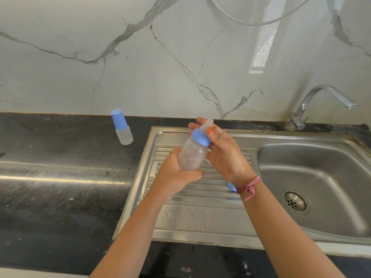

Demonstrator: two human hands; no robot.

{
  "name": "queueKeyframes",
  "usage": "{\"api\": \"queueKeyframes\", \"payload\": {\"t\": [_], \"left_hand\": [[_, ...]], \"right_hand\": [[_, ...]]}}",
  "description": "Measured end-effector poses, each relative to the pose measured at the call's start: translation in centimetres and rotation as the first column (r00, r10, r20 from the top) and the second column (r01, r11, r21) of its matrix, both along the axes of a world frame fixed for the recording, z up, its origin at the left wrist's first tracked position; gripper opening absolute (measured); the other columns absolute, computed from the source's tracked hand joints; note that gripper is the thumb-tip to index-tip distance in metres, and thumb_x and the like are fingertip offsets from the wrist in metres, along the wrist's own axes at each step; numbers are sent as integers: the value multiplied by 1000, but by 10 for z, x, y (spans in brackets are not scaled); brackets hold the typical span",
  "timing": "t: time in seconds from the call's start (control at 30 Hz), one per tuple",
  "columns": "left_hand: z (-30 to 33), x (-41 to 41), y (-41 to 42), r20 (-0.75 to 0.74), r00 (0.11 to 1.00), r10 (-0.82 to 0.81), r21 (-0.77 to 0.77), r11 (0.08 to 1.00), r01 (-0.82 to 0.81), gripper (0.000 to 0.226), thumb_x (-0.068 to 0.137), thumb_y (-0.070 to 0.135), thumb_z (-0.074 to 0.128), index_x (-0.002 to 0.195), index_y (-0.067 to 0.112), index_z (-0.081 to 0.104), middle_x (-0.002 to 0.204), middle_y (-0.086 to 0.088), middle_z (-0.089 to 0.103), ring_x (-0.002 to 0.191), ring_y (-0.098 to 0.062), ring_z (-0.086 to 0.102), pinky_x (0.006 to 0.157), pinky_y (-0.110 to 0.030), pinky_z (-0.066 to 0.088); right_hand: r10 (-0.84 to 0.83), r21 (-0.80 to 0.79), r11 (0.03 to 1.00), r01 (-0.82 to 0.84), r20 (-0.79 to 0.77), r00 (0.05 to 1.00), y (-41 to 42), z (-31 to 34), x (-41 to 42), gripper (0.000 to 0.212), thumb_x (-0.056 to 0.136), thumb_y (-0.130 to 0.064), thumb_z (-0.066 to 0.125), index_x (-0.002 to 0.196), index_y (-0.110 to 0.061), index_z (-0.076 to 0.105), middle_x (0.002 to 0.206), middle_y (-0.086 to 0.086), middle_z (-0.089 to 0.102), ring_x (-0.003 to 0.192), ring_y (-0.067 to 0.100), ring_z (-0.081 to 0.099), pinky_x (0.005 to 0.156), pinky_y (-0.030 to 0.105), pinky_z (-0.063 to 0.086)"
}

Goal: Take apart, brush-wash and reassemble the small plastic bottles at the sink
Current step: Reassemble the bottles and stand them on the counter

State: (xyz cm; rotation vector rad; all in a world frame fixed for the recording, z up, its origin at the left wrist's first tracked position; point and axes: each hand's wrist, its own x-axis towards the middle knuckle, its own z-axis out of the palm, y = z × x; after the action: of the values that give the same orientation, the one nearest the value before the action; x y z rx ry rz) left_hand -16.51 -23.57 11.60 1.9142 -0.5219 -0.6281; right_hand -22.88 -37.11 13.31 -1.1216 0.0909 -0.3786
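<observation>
A small clear plastic bottle [192,155] with a blue screw ring [200,137] and a clear nipple on top is held tilted above the sink's drainboard. My left hand [176,173] grips its body from below. My right hand [222,151] wraps the blue ring and the nipple, thumb on top. A second small bottle [122,129] with a tall blue cap stands upright on the dark counter to the left. A blue cap [231,186] lies on the drainboard, partly hidden behind my right wrist.
The steel sink has a ribbed drainboard [180,197] on the left and a basin [313,177] with a drain on the right. A chrome tap [321,101] stands at the back right, no water running. The black counter [60,187] stretches left. A marble wall stands behind.
</observation>
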Motion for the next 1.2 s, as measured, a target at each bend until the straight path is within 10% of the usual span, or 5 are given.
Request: {"api": "queueKeyframes", "payload": {"t": [0.5,0.67,0.87,1.0,1.2], "left_hand": [[-17,22,2,-13,996,88,4,996,-88,62,49,38,73,107,22,57,90,0,70,79,-19,69,72,-44,58],[-28,35,5,6,992,124,-12,992,-124,53,56,38,75,105,24,59,87,2,71,77,-17,71,69,-49,58],[-35,52,22,249,960,130,-11,991,-132,59,71,37,82,115,19,47,101,6,53,90,-6,53,63,-16,43],[-43,70,38,359,914,186,-1,980,-199,64,69,37,83,122,14,55,110,2,33,107,-13,31,81,-23,35],[-56,102,65,344,898,273,-83,962,-261,63,68,30,85,120,17,51,105,3,48,96,-13,52,70,-16,41]], "right_hand": [[-207,-173,970,173,-201,958,37,-12,42,23,72,-49,68,77,-28,76,112,11,70,96,11,64,94,37,50],[-299,-190,947,261,-214,930,45,-18,59,42,76,-47,68,99,-11,69,107,14,71,86,8,67,85,34,54],[-333,-320,910,262,-191,924,63,-21,80,27,85,-34,72,100,-13,65,87,3,67,81,13,63,83,41,54],[-302,-395,893,215,-174,937,80,-29,98,42,81,-38,75,110,-11,61,103,8,69,93,20,66,88,45,54],[-230,-502,857,112,-179,957,103,-40,129,49,82,-25,76,125,-17,54,118,-6,63,108,9,61,95,26,49]]}}
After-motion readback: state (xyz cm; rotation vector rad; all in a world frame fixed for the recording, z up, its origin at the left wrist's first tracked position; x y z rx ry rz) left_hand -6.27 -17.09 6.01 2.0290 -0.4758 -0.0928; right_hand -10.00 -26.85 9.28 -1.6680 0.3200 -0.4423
